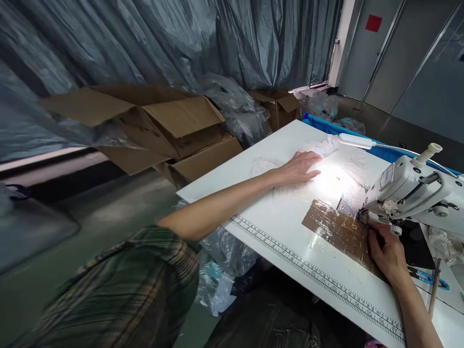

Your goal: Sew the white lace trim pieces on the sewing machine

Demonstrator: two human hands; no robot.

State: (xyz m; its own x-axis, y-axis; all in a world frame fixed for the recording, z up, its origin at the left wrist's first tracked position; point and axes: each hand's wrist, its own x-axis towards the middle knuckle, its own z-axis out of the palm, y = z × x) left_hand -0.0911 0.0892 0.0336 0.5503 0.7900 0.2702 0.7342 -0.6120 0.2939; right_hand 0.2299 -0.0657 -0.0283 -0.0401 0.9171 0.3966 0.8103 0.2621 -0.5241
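My left hand (300, 167) reaches over the far part of the white sewing table (268, 232). Its fingers are stretched out with the thumb apart, and the fingertips lie beside a crumpled white piece of fabric (324, 146). Close to the needle area of the white sewing machine (409, 188), my right hand (389, 251) rests with bent fingers. Its fingertips are partly hidden, so what they pinch cannot be made out. Under the machine head lies white lace fabric (353, 193). A brown, tape-covered plate (333, 227) lies in front of the needle.
A ruler strip (315, 275) runs along the table's near edge. A lamp (357, 141) lights the surface. Blue-handled snips (431, 279) and a thin stick (434, 290) lie at the right. Open cardboard boxes (184, 116) and plastic bags (242, 111) stand beyond the table.
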